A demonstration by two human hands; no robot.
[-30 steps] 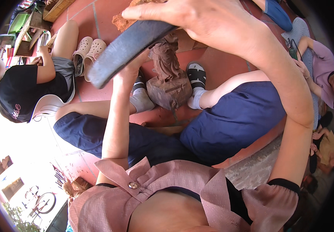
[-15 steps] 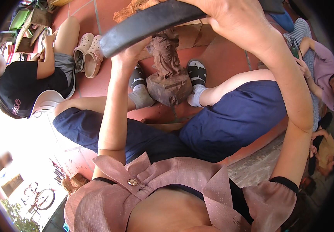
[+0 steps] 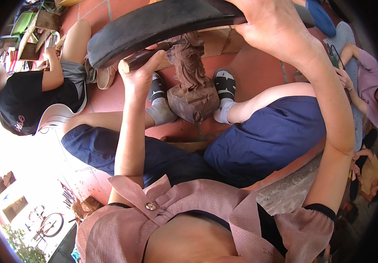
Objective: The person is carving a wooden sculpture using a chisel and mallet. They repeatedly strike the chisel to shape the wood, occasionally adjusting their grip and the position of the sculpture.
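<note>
The blouse (image 3: 215, 197) is dusty pink with a shiny round button (image 3: 151, 206). Right of the button, a puffy short sleeve (image 3: 306, 229) ends in a black band (image 3: 322, 211). Above the button are navy shorts (image 3: 270, 136), light socks (image 3: 162, 112) and black-and-white sandals (image 3: 225, 84).

The wearer's two hands (image 3: 281, 33), one curved black bar (image 3: 167, 26), one wooden-handled carving tool (image 3: 136, 60), one carved wooden statue (image 3: 192, 81), two black-and-white sandals (image 3: 225, 86), two gray socks (image 3: 161, 111), two beige clogs (image 3: 105, 79), two navy trouser legs (image 3: 267, 138), one bicycle (image 3: 51, 225), one round blouse button (image 3: 150, 206)
</note>
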